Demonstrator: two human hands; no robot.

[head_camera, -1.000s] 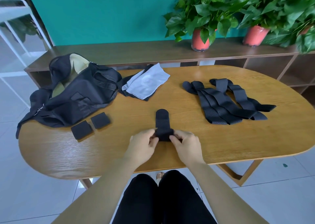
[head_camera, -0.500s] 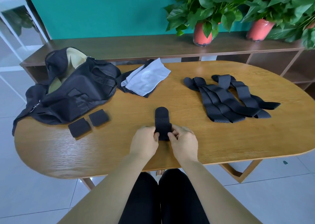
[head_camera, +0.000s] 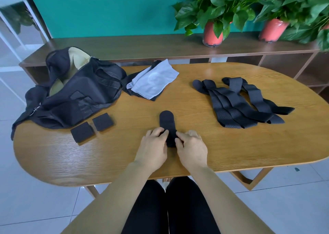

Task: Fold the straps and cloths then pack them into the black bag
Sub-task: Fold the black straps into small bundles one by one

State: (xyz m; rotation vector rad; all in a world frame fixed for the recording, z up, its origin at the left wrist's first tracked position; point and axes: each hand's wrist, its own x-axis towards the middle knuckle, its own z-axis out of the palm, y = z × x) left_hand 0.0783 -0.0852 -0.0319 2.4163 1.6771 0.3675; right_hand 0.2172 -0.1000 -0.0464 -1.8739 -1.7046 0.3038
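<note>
The person holds a short strap (head_camera: 167, 121) with both hands near the middle of the table's (head_camera: 53, 155) near edge. The left hand (head_camera: 153, 145) and the right hand (head_camera: 192, 148) are at the two sides of the strap's near end, and the fingers (head_camera: 163, 133) of each hand are curled and pinch the black material there. The rounded far end of the strap lies flat on the table and points to the far edge. The black bag (head_camera: 80, 95) lies at the left end of the table, with its top open so that a pale lining shows, and part of it hangs over the left edge. Just in front of the bag, two folded black squares (head_camera: 102, 121) lie side by side. A light grey cloth (head_camera: 153, 80) lies on a dark cloth (head_camera: 132, 91) near the far edge, touching the right side of the bag. A pile of long black straps (head_camera: 236, 102) lies spread out toward the right end, well apart from the hands.
</note>
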